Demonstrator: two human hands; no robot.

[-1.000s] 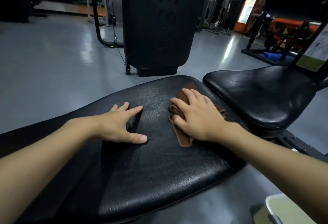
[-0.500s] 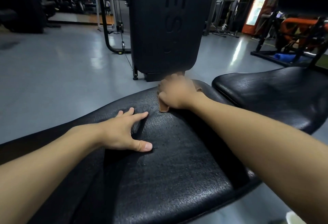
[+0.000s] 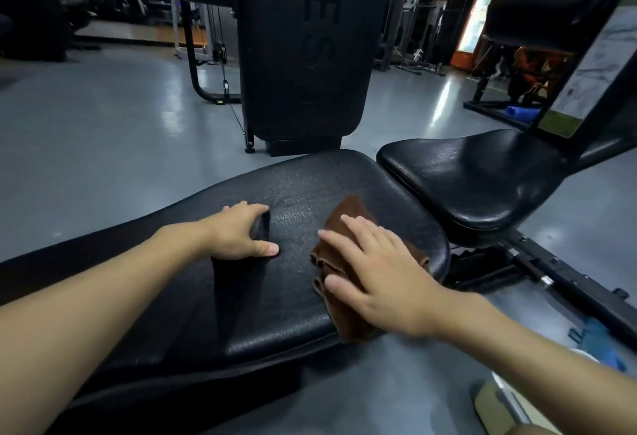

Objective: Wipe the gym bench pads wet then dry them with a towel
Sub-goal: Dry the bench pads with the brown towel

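Observation:
A long black back pad (image 3: 241, 303) of a gym bench stretches across the middle of the view. Beyond a gap to its right lies the black seat pad (image 3: 475, 179). A crumpled brown cloth (image 3: 344, 228) lies on the back pad near its right edge. My right hand (image 3: 382, 272) presses flat on the cloth with spread fingers. My left hand (image 3: 241, 234) rests on the pad to the left of the cloth, thumb out and fingers bent against the surface, holding nothing.
A tall black machine housing (image 3: 303, 48) stands just beyond the bench. A padded roller (image 3: 551, 4) on a black frame rises at the upper right. The bench's metal frame (image 3: 537, 272) runs along the floor at the right, with a blue object (image 3: 599, 341) beside it. Grey floor (image 3: 103, 131) surrounds everything.
My right hand has pulled the cloth back from the far end of the back pad toward me and to the pad's right edge. My left hand has stayed in place.

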